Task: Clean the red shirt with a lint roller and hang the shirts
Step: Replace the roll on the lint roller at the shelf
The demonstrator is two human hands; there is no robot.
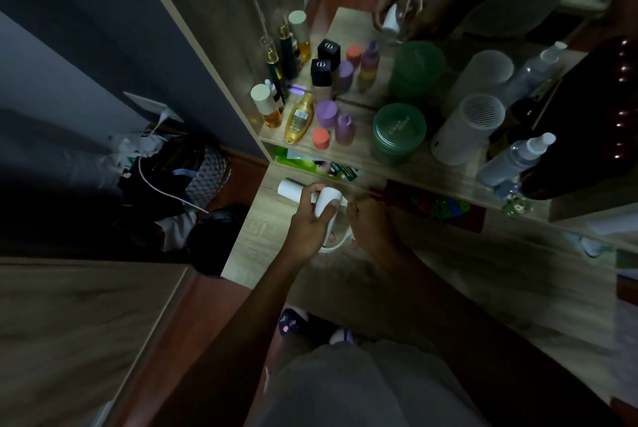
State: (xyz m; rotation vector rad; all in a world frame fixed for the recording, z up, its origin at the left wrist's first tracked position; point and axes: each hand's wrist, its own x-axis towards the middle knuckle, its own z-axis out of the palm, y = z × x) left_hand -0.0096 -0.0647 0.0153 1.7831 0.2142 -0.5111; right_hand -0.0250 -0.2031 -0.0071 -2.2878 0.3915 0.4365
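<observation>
The person stands at a pale wooden tabletop [448,288] in dim light, both hands over its left part. The left hand [309,219] is wrapped around the white lint roller [326,205], fingers curled over its rounded cover and thumb pressed on the near side, so this grip is closed firmly on it. The roller's thin looped handle curves out below the hand toward the right hand [371,223], which sits just beside it with fingers bent; whether its grip actually pinches the handle cannot be told, since the loop's end is hidden behind the hand. A white tube [290,189] lies flat on the tabletop just beyond the left fingers, close to or touching the roller's far end.

Above the hands, a raised shelf [431,164] backed by a mirror carries toiletries: a gold bottle [299,120] lying on its side, purple bottles [336,122], a coral cap [321,138], a round green jar [398,133], a white cylinder [466,129] with a slotted top, and a clear spray bottle [514,159] leaning at the right. A tall black-capped bottle [321,76] stands against the mirror. The mirror repeats these things and shows the hands with the roller.

Under the shelf, a green packet [310,164] and a dark red flat item [438,207] lie on the tabletop. On the floor to the left sits a heap of dark bags [179,178] with a white cable [162,190] across it. No red shirt shows in this view
</observation>
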